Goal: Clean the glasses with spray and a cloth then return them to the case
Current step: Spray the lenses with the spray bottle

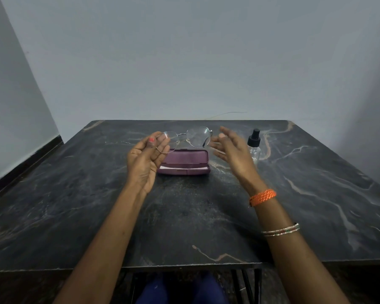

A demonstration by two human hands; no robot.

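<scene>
Thin metal-framed glasses [198,137] hang in the air above the table, arms unfolded. My left hand [145,159] pinches the rim of their left lens between thumb and fingers. My right hand [230,150] is beside the right lens with fingers spread, holding nothing. Under the glasses a purple case [184,164] lies open on the table, with a white cloth [184,168] showing inside it. A clear spray bottle [255,145] with a black pump top stands upright just right of my right hand.
The dark marble table [184,216] reaches a grey wall at its far edge, and another wall runs along the left. A thin wire [228,114] lies behind the far edge. My blue-clad knees [180,290] show below the near edge.
</scene>
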